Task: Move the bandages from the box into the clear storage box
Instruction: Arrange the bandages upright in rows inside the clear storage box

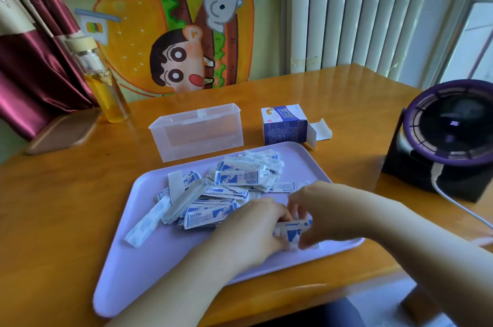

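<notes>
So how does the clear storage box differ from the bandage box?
The clear storage box is see-through plastic; the bandage box is opaque printed card. The clear storage box is longer than the bandage box, whose end flap stands open. Both stand on the table.

Left hand [256, 222]: fingertips hidden under its own back and under the bundle of bandages [293, 230] it grips together with the right hand [317, 209]. Bundle blurred, count not tellable. Forearms cover part of the tray's [149, 268] near rim. Box [285, 126]: print too small to read, inside hidden. Fan [448, 134] cut off at the right edge; its cable [461, 209] runs out of frame.
</notes>
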